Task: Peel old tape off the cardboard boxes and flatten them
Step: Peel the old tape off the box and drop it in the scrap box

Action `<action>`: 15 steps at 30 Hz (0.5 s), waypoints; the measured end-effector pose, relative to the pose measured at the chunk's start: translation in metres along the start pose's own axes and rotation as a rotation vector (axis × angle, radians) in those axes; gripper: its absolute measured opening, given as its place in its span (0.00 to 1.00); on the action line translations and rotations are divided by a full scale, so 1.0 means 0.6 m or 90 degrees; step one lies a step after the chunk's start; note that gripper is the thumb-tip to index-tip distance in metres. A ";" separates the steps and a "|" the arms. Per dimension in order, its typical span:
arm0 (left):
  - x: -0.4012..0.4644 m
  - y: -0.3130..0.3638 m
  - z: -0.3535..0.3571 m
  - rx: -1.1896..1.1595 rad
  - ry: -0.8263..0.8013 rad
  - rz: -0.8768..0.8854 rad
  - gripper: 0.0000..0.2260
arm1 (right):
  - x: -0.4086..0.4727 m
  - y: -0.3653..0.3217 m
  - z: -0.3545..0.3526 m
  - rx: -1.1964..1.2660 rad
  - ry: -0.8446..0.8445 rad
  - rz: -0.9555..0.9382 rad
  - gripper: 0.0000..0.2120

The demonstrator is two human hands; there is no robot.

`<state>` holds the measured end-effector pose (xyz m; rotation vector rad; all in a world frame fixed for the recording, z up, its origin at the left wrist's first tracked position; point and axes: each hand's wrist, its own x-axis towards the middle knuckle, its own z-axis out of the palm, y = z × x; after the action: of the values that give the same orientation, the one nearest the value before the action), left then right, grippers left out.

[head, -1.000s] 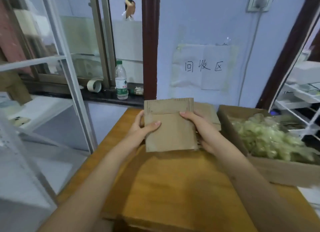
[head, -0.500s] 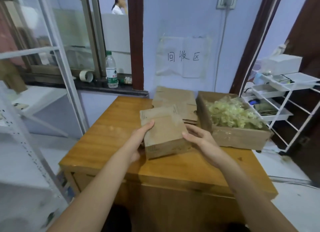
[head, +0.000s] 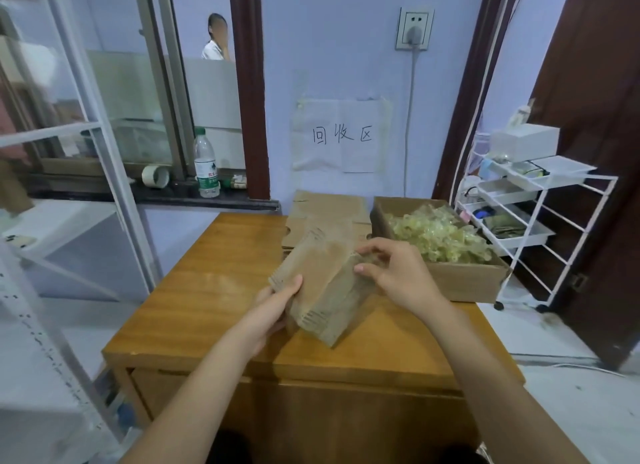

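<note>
Soft even daylight, motion-blurred centre, bowed wide-angle edges

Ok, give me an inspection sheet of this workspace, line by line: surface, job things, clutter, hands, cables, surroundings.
Surface: wooden table, bare wood at the left.
Job's things: small brown cardboard box, tilted and held above the table; flattened brown cardboard stack at the far edge; open cardboard box holding crumpled yellowish tape.
Clutter: nothing seen on the table.
Hands: left hand grips the small box's near left edge; right hand pinches at its right side.
Cables: grey cord hanging from the wall socket.
Surroundings: plastic water bottle and tape roll on the sill; white wire rack at right.
</note>
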<state>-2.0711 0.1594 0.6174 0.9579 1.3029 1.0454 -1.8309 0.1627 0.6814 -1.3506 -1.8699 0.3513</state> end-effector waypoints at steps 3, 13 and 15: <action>-0.001 0.012 -0.002 0.123 0.091 0.030 0.36 | -0.002 -0.012 -0.001 -0.077 -0.004 -0.043 0.12; 0.006 0.064 0.031 0.545 0.182 0.567 0.15 | -0.013 -0.047 0.017 -0.149 0.007 -0.325 0.12; 0.017 0.065 0.035 0.645 0.119 0.559 0.18 | -0.024 -0.036 0.023 -0.148 0.009 -0.326 0.11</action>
<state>-2.0527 0.1801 0.6529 2.3909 1.6241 1.0965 -1.8538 0.1441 0.6800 -0.9584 -2.2084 -0.1417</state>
